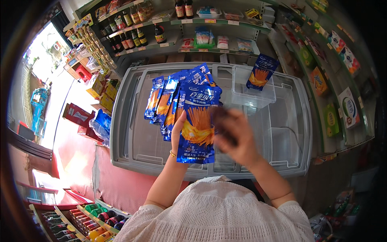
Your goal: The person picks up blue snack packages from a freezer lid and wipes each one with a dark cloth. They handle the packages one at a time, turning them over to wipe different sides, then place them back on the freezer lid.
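My left hand (177, 133) grips the left edge of a blue foil snack packet (199, 121) printed with brown sticks, its thumb on the front. My right hand (243, 139) holds a dark brown cloth or pad (225, 127), blurred, by the packet's right edge. Behind the held packet, several similar blue packets (163, 103) lie in an overlapping pile on the glass top of a chest freezer (145, 157). To the right, a transparent plastic box (254, 98) sits on the freezer. One blue packet (262, 74) leans upright in it.
Shelves (220, 21) with sauce bottles (160, 33) and bagged goods run along the back. More stocked shelving (332, 78) stands at the right. Cartons (78, 116) and a blue plastic bag (102, 122) are left of the freezer. Drink bottles (99, 233) fill a rack at lower left.
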{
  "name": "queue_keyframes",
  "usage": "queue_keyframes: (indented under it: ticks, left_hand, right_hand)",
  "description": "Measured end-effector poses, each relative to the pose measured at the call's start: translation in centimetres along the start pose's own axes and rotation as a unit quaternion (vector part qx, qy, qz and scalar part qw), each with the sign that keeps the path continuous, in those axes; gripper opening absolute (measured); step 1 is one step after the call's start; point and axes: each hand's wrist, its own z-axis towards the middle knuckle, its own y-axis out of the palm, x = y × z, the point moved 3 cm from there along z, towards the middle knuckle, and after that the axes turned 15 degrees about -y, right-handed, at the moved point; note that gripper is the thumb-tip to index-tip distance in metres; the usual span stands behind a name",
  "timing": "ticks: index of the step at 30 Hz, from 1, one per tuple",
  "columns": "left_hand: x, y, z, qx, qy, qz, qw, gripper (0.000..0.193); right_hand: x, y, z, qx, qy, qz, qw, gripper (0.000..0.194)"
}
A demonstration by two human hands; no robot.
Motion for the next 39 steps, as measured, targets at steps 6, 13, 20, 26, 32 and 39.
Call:
queue_keyframes:
  ticks: [6, 13, 20, 26, 32, 39]
  left_hand:
    - [-1.3, 0.4, 0.3, -0.14, -0.031, -0.034, 0.989, 0.071]
    - [-2.0, -1.3, -1.7, -0.004, -0.048, 0.008, 0.999, 0.056]
    - [-0.6, 0.4, -0.1, -0.049, -0.015, -0.032, 0.998, 0.055]
    - [1.0, 0.4, 2.7, -0.024, 0.045, 0.017, 0.999, 0.046]
    - [1.7, -0.4, 4.5, 0.101, 0.036, 0.079, 0.991, 0.048]
    - [-6.0, 3.1, 3.0, -0.094, -0.127, -0.008, 0.987, 0.049]
  right_hand:
    - [-2.1, 4.0, 0.7, -0.2, -0.235, -0.133, 0.942, 0.026]
    - [8.7, -0.1, 4.7, -0.092, -0.059, -0.245, 0.963, 0.031]
    - [5.2, -2.3, 4.8, -0.038, -0.063, -0.152, 0.986, 0.046]
    - [1.8, 0.8, -1.0, -0.147, -0.064, -0.009, 0.987, 0.053]
    - [-1.9, -3.4, 0.2, -0.157, -0.017, 0.032, 0.987, 0.044]
    - [2.3, -6.9, 9.7, -0.016, -0.029, -0.223, 0.974, 0.044]
